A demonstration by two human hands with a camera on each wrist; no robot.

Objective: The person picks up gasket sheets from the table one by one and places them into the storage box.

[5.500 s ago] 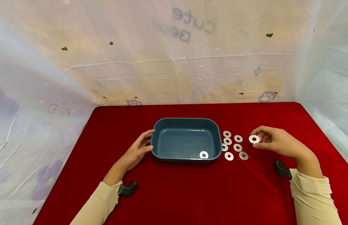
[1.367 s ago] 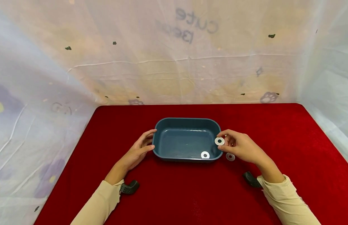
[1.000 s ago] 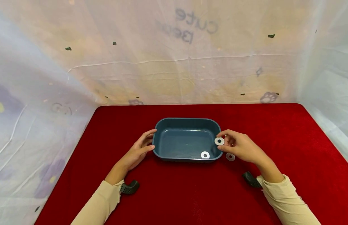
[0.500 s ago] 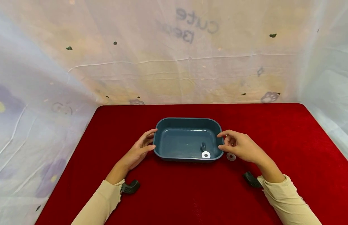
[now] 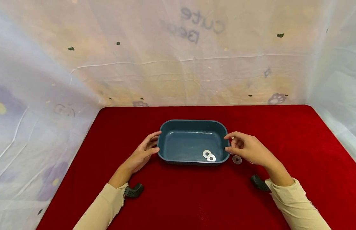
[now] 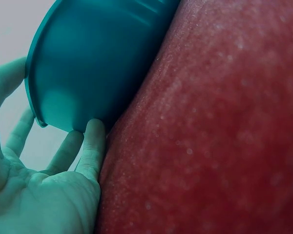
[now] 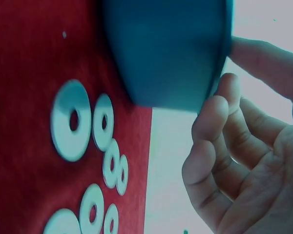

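Note:
In the head view a blue-grey plastic bin (image 5: 192,162) stands mid-table with two flat metal washers inside: one washer (image 5: 207,154) partly overlaps another washer (image 5: 212,158) near the front right corner. My left hand (image 5: 140,156) rests its extended fingertips and thumb against the bin's left end; the left wrist view shows those fingers touching the outer wall. At the right rim is my right hand (image 5: 248,149), thumb and forefinger parted with nothing between them, the other fingers bent. Beneath it lies a loose washer (image 5: 237,159). More show in the right wrist view, including a large near washer (image 7: 63,122).
Red cloth (image 5: 195,198) covers the table. Several washers lie beside the bin's right end, mostly hidden by my right hand in the head view. Pale patterned sheets (image 5: 166,80) hang behind and at both sides. Dark wrist mounts (image 5: 134,190) are on both forearms.
My right hand carried a washer from the right to the bin's rim and let it go. It dropped and now lies flat by the first one. The left hand has stayed in place.

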